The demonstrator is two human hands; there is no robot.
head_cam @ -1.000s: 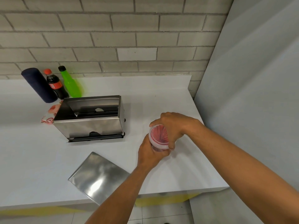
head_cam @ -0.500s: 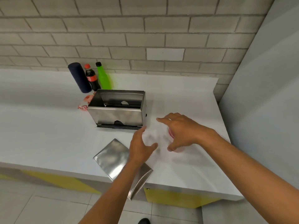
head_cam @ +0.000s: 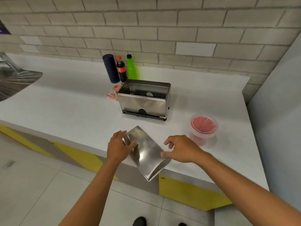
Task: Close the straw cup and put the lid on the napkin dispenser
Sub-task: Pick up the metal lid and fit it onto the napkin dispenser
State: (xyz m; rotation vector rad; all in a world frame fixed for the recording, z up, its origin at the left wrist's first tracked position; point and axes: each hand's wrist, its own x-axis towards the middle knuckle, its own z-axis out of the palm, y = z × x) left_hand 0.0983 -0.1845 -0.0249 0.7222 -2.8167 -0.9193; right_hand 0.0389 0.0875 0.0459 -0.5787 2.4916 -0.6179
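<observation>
A clear cup of red straws [head_cam: 203, 129] stands on the white counter [head_cam: 65, 111] at the right, with a clear cover on top. The steel napkin dispenser [head_cam: 144, 101] stands open-topped at mid counter. Its shiny steel lid [head_cam: 146, 154] lies at the counter's front edge and overhangs it. My left hand [head_cam: 118, 145] rests on the lid's left edge, fingers spread. My right hand [head_cam: 180, 148] hovers at the lid's right side, fingers apart; whether it touches the lid is unclear.
A dark blue cylinder [head_cam: 110, 68], a cola bottle [head_cam: 121, 68] and a green bottle [head_cam: 131, 67] stand at the brick wall behind the dispenser. A red-and-white packet [head_cam: 114, 92] lies left of it. A steel sink [head_cam: 13, 79] sits far left. A grey panel [head_cam: 276, 111] bounds the right.
Both hands have left the straw cup and come to the steel lid at the front edge. The view has pulled back and shifted left.
</observation>
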